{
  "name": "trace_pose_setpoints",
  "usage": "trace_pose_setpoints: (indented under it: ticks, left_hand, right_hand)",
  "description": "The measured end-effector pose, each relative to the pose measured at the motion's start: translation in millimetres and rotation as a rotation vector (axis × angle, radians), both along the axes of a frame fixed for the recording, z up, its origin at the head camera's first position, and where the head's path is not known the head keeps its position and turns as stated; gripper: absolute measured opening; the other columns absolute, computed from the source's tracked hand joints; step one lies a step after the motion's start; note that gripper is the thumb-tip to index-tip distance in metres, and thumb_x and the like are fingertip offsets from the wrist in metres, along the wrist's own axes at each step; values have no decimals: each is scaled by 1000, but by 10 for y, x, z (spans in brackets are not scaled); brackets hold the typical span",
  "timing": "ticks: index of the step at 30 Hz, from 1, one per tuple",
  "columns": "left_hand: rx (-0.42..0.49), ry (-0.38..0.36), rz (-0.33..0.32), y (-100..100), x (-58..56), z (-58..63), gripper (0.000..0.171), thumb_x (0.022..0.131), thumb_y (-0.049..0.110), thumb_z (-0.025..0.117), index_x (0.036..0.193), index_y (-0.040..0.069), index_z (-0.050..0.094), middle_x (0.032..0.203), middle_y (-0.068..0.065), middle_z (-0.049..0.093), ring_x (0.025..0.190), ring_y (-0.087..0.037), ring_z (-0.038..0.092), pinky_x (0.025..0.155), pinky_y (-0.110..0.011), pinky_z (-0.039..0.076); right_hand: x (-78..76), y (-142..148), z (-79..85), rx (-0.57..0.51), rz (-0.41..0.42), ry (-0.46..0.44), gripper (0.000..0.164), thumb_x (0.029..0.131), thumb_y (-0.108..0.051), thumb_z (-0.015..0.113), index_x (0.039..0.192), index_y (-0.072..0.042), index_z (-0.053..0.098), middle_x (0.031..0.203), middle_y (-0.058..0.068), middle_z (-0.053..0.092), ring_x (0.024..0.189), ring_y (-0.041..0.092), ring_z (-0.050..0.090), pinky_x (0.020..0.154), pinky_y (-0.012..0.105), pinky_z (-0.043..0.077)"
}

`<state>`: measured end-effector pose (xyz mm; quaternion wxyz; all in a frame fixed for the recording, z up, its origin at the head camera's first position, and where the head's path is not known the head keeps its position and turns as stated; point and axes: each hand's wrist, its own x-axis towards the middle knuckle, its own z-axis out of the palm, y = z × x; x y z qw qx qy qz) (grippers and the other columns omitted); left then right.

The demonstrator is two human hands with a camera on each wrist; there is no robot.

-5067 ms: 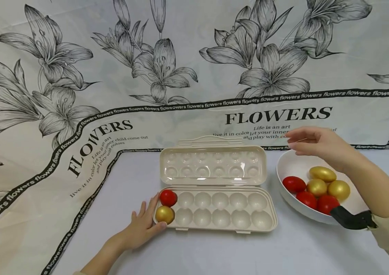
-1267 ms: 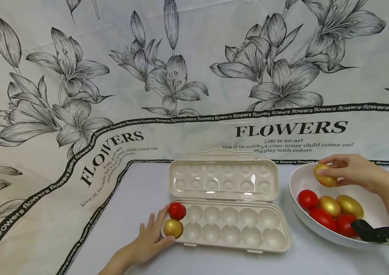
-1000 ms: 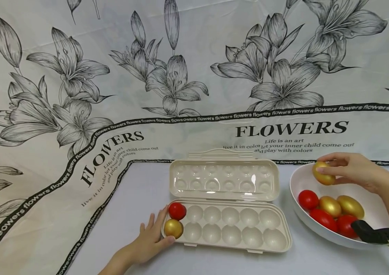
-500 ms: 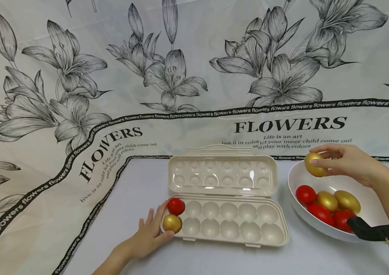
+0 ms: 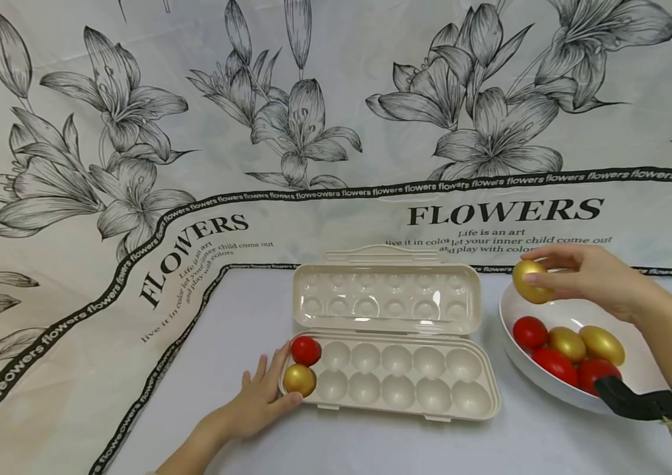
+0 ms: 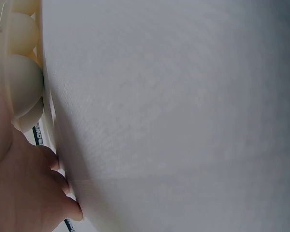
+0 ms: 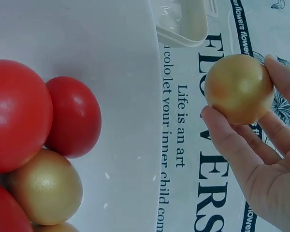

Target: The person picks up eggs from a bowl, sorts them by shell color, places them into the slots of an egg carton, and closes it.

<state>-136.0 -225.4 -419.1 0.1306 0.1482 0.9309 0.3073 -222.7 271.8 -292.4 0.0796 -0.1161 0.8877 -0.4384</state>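
Note:
My right hand (image 5: pixel 594 280) pinches a gold egg (image 5: pixel 531 282) between thumb and fingers, above the back left rim of a white bowl (image 5: pixel 639 369). In the right wrist view the same gold egg (image 7: pixel 239 89) sits at the fingertips. Red eggs (image 5: pixel 552 367) and gold eggs (image 5: pixel 602 345) lie in the bowl. A cream egg carton (image 5: pixel 484 412) stands with its lid (image 5: pixel 386 323) raised. Its leftmost column holds a red egg (image 5: pixel 306 350) behind a gold egg (image 5: pixel 300 380). With fingers spread, my left hand (image 5: pixel 255 404) rests against the carton's left end.
The white table (image 5: pixel 360 448) runs up to a flower-printed cloth (image 5: pixel 312 224) hanging behind it. A black strap (image 5: pixel 633 399) on the right wrist hangs over the bowl's front rim. The bowl stands just right of the carton.
My right hand has picked the gold egg out of the bowl and carried it up and leftward to the rim. The left hand has stayed at the carton's end. The view has shifted slightly.

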Motion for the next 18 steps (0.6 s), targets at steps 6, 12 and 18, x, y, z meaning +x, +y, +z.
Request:
trace_pose_setpoints:
  ticks: [6, 12, 18]
  left_hand:
    - [13, 7, -1, -8, -1, -12, 85, 91, 51, 50, 151, 18, -1, 153, -19, 10, 137, -46, -7, 97, -71, -7]
    - [12, -1, -3, -6, 2, -3, 84, 92, 51, 49, 151, 19, -1, 153, -21, 10, 136, -46, -7, 97, -71, -8]
    - [7, 3, -4, -6, 3, -3, 84, 92, 51, 49, 151, 19, 0, 153, -21, 10, 136, -47, -6, 97, -71, -7]
  right_hand:
    - [19, -56, 19, -1, 9, 18, 46, 91, -20, 61, 128, 2, 45, 110, 18, 59, 79, 21, 66, 71, 33, 54]
    - [44, -127, 19, 3, 11, 31, 46, 90, -22, 62, 128, 1, 47, 113, 20, 56, 82, 18, 65, 70, 33, 53]
    - [88, -233, 48, 8, 39, 44, 46, 90, -23, 61, 128, -1, 49, 116, 21, 55, 85, 15, 64, 71, 32, 53]
